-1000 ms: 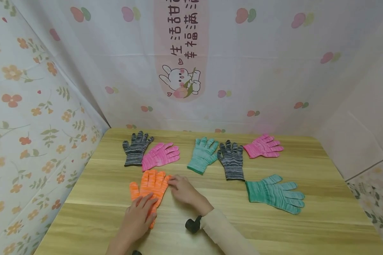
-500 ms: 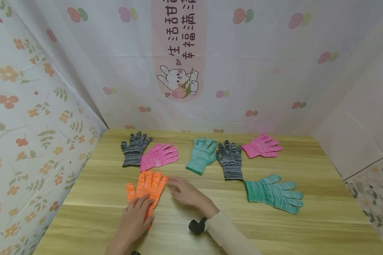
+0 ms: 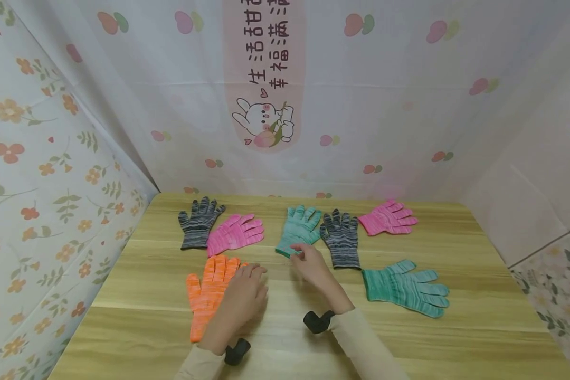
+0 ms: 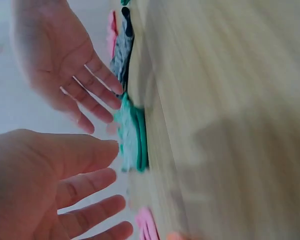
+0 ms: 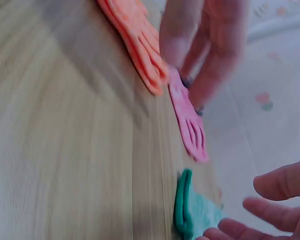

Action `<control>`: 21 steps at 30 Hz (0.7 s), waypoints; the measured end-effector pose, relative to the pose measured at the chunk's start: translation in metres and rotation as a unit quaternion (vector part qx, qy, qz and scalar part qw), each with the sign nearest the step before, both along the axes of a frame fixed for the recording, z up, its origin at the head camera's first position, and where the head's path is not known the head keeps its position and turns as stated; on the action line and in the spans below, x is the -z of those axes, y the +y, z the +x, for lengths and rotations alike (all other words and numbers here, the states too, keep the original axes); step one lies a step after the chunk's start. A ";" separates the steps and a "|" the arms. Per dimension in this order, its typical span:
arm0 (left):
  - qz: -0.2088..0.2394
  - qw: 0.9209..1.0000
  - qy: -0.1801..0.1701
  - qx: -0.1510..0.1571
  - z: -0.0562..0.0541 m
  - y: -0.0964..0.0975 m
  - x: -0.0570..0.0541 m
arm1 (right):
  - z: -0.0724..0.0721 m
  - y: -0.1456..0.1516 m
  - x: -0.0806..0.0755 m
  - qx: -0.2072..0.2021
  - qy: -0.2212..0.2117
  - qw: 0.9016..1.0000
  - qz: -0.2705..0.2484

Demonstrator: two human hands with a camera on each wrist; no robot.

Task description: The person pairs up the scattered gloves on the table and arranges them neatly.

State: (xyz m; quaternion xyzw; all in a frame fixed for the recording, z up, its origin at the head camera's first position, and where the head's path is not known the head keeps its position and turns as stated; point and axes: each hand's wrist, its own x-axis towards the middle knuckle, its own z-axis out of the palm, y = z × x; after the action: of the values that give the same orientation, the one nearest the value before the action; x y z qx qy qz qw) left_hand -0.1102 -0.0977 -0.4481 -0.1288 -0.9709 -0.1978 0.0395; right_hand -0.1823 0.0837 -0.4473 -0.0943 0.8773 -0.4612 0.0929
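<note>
Your right hand [image 3: 312,266] is the close one here: its fingers are right at the near end of the middle green glove [image 3: 300,229], which lies flat on the table [image 3: 423,343], towards the back, just past your fingertips. Long axis runs away from you with a slight lean to the right, cuff [image 5: 182,205] at your end, glove fingers at the far end. So the glove stretches out ahead of your right hand, not across it, and the cuff looks like the handy edge. Right fingers are loosely spread, grasping nothing as far as the wrist views show; can't tell if the tips touch the cloth.

Your left hand [image 3: 242,293] is further off, nearer you and to the left of the green glove, raised off the table, fingers and thumb extended, released. From the head view it covers part of the orange glove [image 3: 204,301], which lies flat to its left, fingers pointing away from you.

Watch the dark grey glove [image 3: 340,243]: it sits close on the green thumb's side, contact unclear. Pink glove [image 3: 235,234] is to the left, clear of the green one. The other green glove [image 3: 406,289] lies off to the right, cuff facing left, well apart from your left hand
</note>
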 end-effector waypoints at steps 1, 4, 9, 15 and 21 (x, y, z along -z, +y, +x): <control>0.004 1.000 0.000 0.007 -0.006 0.006 0.000 | -0.001 0.003 0.000 0.015 -0.012 1.000 -0.006; 0.017 1.000 -0.008 0.024 -0.024 0.022 0.003 | -0.006 0.012 0.003 0.051 -0.050 0.997 -0.030; 0.010 0.999 -0.032 0.025 -0.048 0.037 0.012 | -0.013 0.021 0.009 0.095 -0.143 0.970 -0.172; -0.010 0.998 -0.051 0.036 -0.060 0.047 0.022 | -0.017 0.025 0.015 0.140 -0.226 0.890 -0.370; -0.008 0.999 -0.034 0.027 -0.060 0.050 0.025 | -0.024 0.025 0.019 0.159 -0.239 0.877 -0.386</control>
State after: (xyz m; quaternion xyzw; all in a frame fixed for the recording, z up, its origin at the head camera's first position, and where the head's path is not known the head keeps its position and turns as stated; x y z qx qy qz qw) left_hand -0.1701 -0.0477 -0.4726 -0.1489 -0.9694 -0.1953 0.0002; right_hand -0.2064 0.1084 -0.4660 0.1311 0.5843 -0.7801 0.1812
